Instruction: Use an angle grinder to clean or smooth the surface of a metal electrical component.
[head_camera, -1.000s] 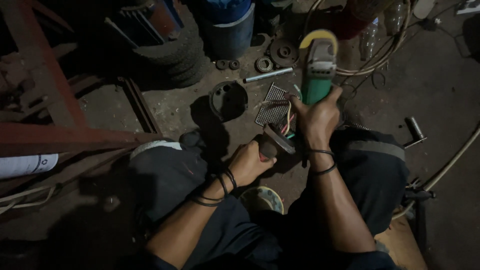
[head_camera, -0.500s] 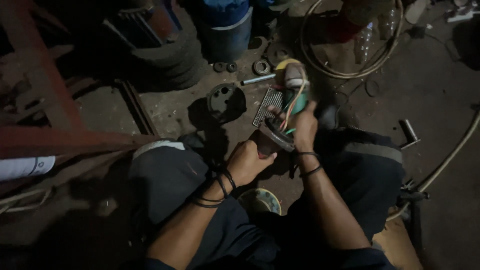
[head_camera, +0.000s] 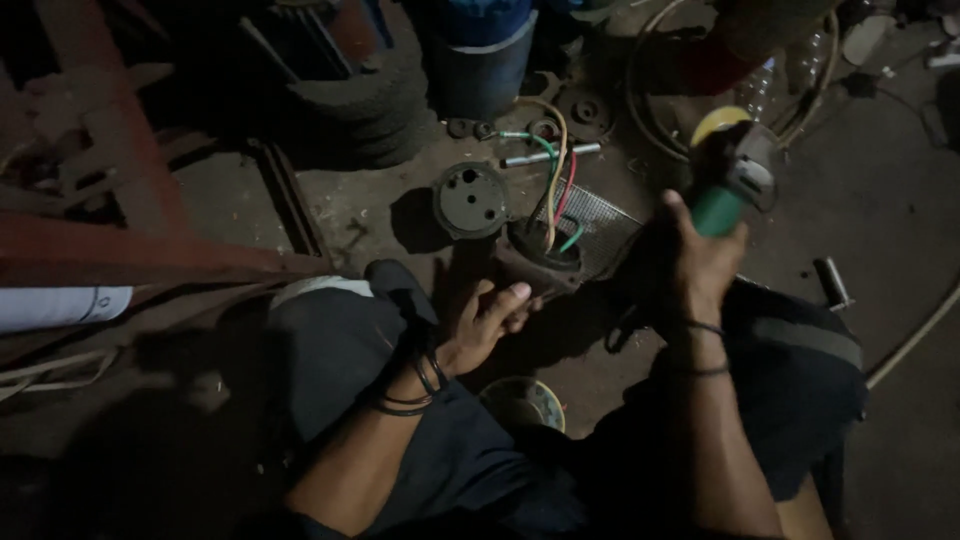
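Left hand (head_camera: 487, 322): fingers wrapped loosely on the side of the small motor housing (head_camera: 540, 262), steadying it on the floor (head_camera: 900, 230).
Right hand (head_camera: 700, 262): clenched round the green handle of the angle grinder (head_camera: 733, 182), held up off the floor, to the right of the housing.
Motor housing: just beyond the left hand's fingertips, open end up.
Wires (head_camera: 556, 185): yellow, red and green, rising out of the housing, away from the left hand.
Mesh guard (head_camera: 600, 222): between the two hands, behind the housing.
End cap (head_camera: 470, 200): round, lying beyond the left hand.
Blue drum (head_camera: 483, 55): far beyond both hands.
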